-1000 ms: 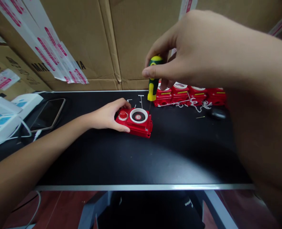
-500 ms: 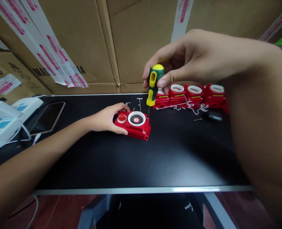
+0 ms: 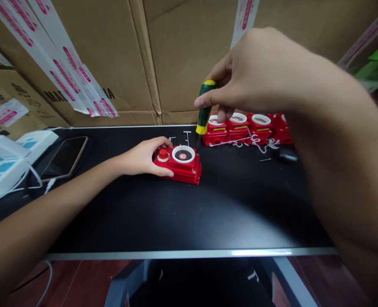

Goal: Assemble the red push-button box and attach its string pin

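A red alarm box with a white-ringed round window and a red button lies on the black table. My left hand grips its left end, thumb along the front side and fingers behind. In my right hand is a green and yellow screwdriver, held nearly upright. Its thin shaft reaches down to the far right corner of the box, by a corner screw. Whether the tip sits in the screw is too small to tell. A small T-shaped metal piece lies just behind the box.
Several similar red boxes stand in a row at the back right, with white cord and a dark mouse-like object before them. A phone and a white power strip are on the left. Cardboard boxes wall the back.
My right hand has turned about the screwdriver handle, with the wrist higher and the fingers differently placed. The box has tilted slightly, its front right corner a bit higher in view.
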`<control>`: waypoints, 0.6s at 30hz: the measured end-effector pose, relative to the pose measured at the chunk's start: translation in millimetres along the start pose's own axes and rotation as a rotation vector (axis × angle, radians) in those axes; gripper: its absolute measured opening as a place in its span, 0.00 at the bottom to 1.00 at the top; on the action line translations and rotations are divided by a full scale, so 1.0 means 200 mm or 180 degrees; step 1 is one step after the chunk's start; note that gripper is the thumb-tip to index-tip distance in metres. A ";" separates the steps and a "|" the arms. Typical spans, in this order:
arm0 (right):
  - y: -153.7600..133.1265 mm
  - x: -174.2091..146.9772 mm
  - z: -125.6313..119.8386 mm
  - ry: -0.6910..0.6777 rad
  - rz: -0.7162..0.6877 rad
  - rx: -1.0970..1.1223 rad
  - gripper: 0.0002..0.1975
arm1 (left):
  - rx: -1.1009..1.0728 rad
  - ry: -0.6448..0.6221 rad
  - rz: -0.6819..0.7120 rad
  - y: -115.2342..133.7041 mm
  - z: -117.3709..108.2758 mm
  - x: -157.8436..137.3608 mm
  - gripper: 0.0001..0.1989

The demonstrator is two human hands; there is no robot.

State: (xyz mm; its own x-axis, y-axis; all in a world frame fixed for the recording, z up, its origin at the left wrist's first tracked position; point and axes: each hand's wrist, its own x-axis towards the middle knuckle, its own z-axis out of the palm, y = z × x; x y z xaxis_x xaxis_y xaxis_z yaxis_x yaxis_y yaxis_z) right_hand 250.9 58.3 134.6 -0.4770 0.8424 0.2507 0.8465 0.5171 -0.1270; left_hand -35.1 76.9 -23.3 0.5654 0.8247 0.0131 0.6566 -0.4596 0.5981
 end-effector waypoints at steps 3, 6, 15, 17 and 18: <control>0.01 0.00 0.00 -0.0006 0.0046 -0.0089 0.19 | -0.0149 -0.0033 0.0038 -0.02 0.00 0.00 0.42; 0.05 -0.01 -0.03 -0.0082 -0.0183 -0.0175 0.17 | -0.0277 -0.0056 0.0145 -0.04 0.00 0.00 0.42; 0.10 -0.06 -0.04 -0.0760 -0.0820 0.1267 0.16 | -0.0447 -0.0123 0.0092 -0.04 0.00 0.00 0.42; 0.09 -0.06 -0.03 -0.0596 -0.0734 0.1212 0.14 | -0.0310 -0.0092 0.0068 -0.03 0.00 0.00 0.43; 0.08 -0.05 -0.03 -0.0488 -0.0712 0.1089 0.13 | -0.0227 -0.0084 0.0048 -0.02 -0.01 0.00 0.44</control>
State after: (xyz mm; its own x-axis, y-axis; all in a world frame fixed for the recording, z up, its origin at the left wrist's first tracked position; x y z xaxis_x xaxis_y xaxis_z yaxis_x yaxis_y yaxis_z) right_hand 270.7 57.3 135.1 -0.6911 0.7034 0.1659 0.6036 0.6881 -0.4028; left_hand -38.9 79.7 -25.3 0.5886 0.8085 0.0021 0.6111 -0.4465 0.6536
